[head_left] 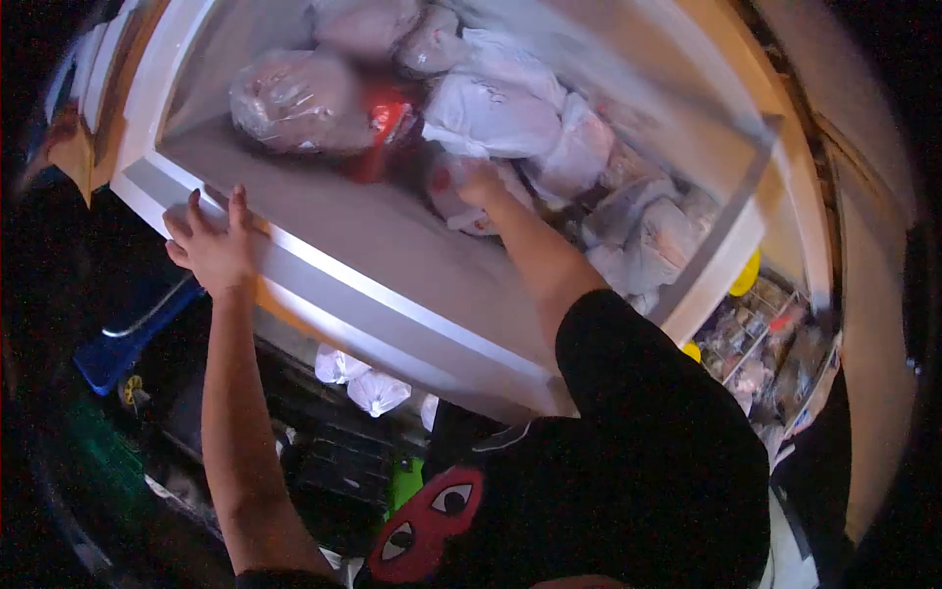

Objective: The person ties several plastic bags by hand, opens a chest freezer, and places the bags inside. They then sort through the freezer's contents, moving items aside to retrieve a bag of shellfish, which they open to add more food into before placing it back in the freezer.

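Observation:
My left hand rests on the near rim of a white chest freezer, its fingers spread over the edge. Down inside the freezer, my right hand is at a white plastic bag with a red mark. Its fingers are blurred, and whether they grip the bag cannot be made out. Just beyond that hand lies a larger white bag. A clear-wrapped bundle sits at the left, beside a red package. More white bags are piled at the right.
The freezer's right wall rises beside my right arm. Past it is a wire basket with packaged items. Below the near rim are small white bags on the floor side, and a blue object lies at the lower left.

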### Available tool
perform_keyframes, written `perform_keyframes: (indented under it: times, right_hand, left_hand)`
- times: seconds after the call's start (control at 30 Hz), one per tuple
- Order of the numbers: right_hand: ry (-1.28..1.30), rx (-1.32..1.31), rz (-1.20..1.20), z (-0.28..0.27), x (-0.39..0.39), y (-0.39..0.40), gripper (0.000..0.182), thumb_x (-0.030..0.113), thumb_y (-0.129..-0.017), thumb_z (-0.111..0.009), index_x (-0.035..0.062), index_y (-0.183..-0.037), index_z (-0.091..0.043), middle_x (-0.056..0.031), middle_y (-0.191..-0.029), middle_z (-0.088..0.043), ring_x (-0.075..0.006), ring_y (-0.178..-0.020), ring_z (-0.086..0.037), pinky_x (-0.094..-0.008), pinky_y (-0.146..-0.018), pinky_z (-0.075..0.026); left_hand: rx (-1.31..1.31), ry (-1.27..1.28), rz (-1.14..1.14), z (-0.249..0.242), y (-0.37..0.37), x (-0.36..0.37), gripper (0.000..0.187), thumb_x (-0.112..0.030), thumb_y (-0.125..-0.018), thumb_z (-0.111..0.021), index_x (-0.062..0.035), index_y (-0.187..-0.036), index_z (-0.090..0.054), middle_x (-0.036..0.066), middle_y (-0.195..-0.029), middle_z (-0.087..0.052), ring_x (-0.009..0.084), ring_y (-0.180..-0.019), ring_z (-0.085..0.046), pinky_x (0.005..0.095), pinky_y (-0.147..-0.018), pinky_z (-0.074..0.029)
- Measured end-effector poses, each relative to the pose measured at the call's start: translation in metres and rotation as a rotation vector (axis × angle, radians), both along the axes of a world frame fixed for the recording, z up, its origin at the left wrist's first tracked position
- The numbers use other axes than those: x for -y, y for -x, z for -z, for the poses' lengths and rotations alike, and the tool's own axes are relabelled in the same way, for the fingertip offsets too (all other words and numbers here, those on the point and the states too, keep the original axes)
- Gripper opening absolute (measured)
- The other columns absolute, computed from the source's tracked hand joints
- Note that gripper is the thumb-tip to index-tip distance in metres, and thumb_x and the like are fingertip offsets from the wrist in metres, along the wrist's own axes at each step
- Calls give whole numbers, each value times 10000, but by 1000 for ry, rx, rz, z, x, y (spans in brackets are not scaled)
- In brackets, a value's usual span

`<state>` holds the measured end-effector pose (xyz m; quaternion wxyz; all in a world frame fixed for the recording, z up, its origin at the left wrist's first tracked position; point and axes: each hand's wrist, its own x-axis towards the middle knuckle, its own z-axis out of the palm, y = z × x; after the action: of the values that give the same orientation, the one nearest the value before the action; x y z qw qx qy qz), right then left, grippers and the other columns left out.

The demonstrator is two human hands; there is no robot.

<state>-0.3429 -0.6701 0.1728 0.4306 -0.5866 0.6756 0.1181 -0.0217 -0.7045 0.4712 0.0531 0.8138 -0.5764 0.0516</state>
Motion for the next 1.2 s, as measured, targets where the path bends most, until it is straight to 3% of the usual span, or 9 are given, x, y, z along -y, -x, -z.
perform_keyframes:
  times: [0.23,0.37,0.43,0.5,0.63,0.73,0.83,1.07,1.2]
  right_hand:
    - [42,257,-102,-170,-37,35,296,231,-792,-581,89,-1051,-591,-151,-977,-633,-323,-919,-605,-407,-831,-461]
    - [270,106,-27,-309,-106,77,344,140,-784,-605,83,-1122,-575,-154,-1126,-579,-318,-1063,-547,-409,-892,-441]
    - [845,-4,-89,-317,-165,112,335,179,-758,-622,57,-1067,-581,-197,-1095,-571,-372,-1054,-521,-487,-911,-398]
    - [943,-140,98,-345,-212,134,434,127,-732,-655,60,-1147,-551,-228,-1220,-493,-409,-1171,-432,-508,-989,-336]
    - [948,-358,414,-327,-296,136,649,151,-756,-656,64,-1342,-390,-264,-1345,-371,-424,-1264,-345,-484,-1050,-283]
    - [1047,66,826,-276,-314,108,716,218,-771,-670,67,-1384,-333,-308,-1394,-285,-445,-1283,-315,-485,-1058,-271]
    - [999,-52,843,-286,-313,103,779,366,-765,-667,113,-1405,-301,-287,-1339,-365,-448,-1191,-427,-506,-974,-371]
    - [725,-237,860,-316,-315,94,734,468,-807,-587,180,-1411,-285,-191,-1091,-575,-353,-1007,-562,-510,-847,-414]
    - [652,-242,857,-322,-314,94,734,516,-815,-540,226,-1425,-253,-189,-1040,-595,-343,-974,-578,-520,-815,-421]
  left_hand:
    - [1,-11,-48,5,-5,6,824,-712,-717,-539,-180,-1340,-451,190,-1467,-198,464,-1321,-158,557,-1002,-333]
    - [-32,-51,-100,5,-3,10,838,-721,-705,-542,-208,-1358,-429,186,-1486,-163,462,-1338,-128,584,-999,-323]
    - [-100,-60,-137,-12,12,5,844,-717,-710,-541,-210,-1371,-407,184,-1491,-153,467,-1343,-113,600,-995,-315]
    - [-126,-36,-131,-11,11,4,871,-715,-713,-540,-221,-1404,-348,183,-1497,-142,475,-1349,-97,625,-987,-303]
    - [-158,108,-186,-5,11,5,905,-728,-701,-542,-229,-1418,-307,189,-1498,-141,460,-1350,-123,655,-967,-292]
    - [-167,286,-146,8,6,9,895,-733,-697,-540,-240,-1408,-309,202,-1490,-159,424,-1349,-157,694,-956,-244]
    - [-25,382,155,10,14,-15,811,-712,-756,-496,-237,-1392,-330,196,-1491,-143,391,-1359,-157,700,-956,-203]
    - [-522,508,1105,-40,164,-159,714,-493,-814,-585,-125,-1382,-355,182,-1456,-266,382,-1362,-185,666,-999,-163]
    - [-273,168,1028,-31,224,-226,725,-528,-805,-551,-141,-1383,-349,149,-1471,-250,361,-1371,-169,673,-1016,-129]
